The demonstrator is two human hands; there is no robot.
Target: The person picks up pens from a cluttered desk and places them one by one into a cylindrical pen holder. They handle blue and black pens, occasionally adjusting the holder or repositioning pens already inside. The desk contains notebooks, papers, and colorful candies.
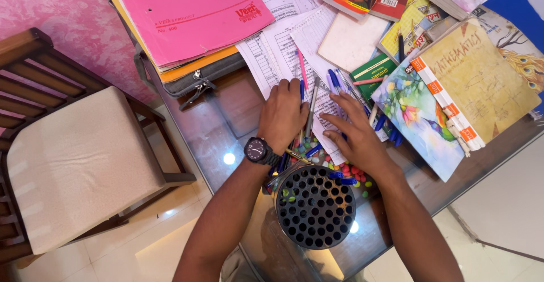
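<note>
Two hands are lying palm-down on a scatter of pens (pixel 312 109) spread over printed sheets (pixel 272 55) on the glass table (pixel 226 112) — the left hand (pixel 282 117), wearing a black wristwatch (pixel 256 149), is resting flat with fingers loosely together, gripping nothing, while the right hand (pixel 356 134) is spreading open fingers across the pens. Just beneath the wrists, a black perforated pen holder (pixel 315 205) is standing among small coloured caps (pixel 357 175).

Bare glass tabletop (pixel 226 106) left of hands: open passage. Ahead, papers (pixel 277 49) and scattered pens (pixel 334 81) block. Right, stacked books (pixel 470 78) crowd edge. Near side, black perforated holder (pixel 315 205) stands between forearms. Chair (pixel 73 157) beside tabletop, possibly touching.
</note>
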